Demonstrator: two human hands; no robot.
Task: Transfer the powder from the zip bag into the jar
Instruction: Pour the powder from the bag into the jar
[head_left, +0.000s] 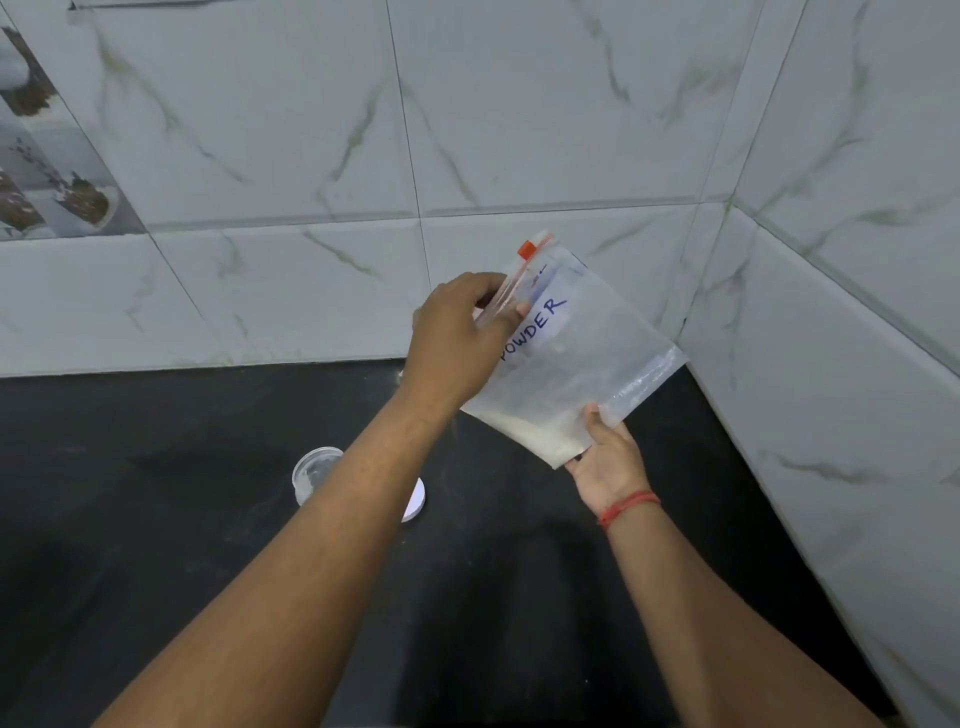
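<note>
Counter (156, 519) of matte black stone meets glossy white marble-veined wall tiles (519, 104) in a corner. Held tilted above its back edge, a clear zip bag (587, 358) labelled POWDER has white powder (540, 431) gathered in its lowest corner. The left hand (457, 338) pinches the red-slider top; the right hand (608, 457) grips the bottom edge. A clear jar (314, 470) and white lid (415, 501) stand below, partly hidden by the forearm.
</note>
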